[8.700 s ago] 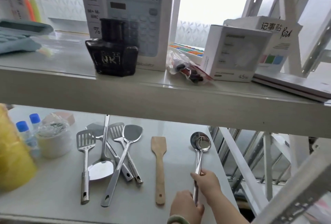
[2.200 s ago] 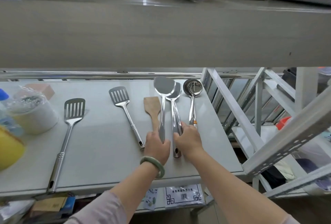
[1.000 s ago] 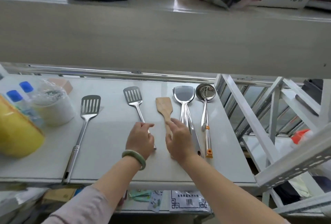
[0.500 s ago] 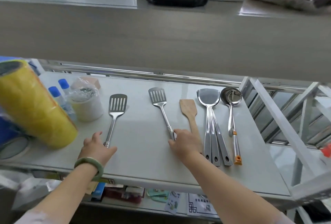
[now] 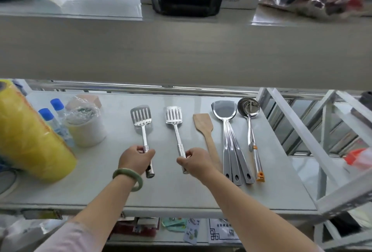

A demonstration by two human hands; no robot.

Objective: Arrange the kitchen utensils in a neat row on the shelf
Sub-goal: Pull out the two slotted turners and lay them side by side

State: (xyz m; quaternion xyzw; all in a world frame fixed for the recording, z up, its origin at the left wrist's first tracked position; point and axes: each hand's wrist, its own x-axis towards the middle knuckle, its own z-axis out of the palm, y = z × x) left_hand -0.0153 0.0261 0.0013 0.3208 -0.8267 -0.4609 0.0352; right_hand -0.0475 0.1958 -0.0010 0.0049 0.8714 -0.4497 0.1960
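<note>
— That far slotted turner has come in from beside the white tub; half a second ago it lay well off to the left, and the left hand was only reaching its handle.

— Yes, the left hand is now wrapped around its handle, and the right hand pinches the handle of the second slotted turner. Both lie flat on the shelf, blades pointing to the back.

— And the rest?

— The wooden spatula lies just right of the right hand, then a tight bunch of steel spatulas with handles touching, then the ladle with the orange tip, near the right edge.

— So what makes this step go well?

— I'd say slide both turners flat rather than lift them, keep the handles parallel to the wooden one, and bring the handle ends level with the others near the front edge. The gaps should match; the left pair sit wider apart than the right group.

— Anything in the way?

— The white tub and the blue-capped bottles crowd the left, with a big yellow roll in front of them. The upper shelf hangs low and hides the back wall. I'd keep the left elbow clear of that roll.
</note>
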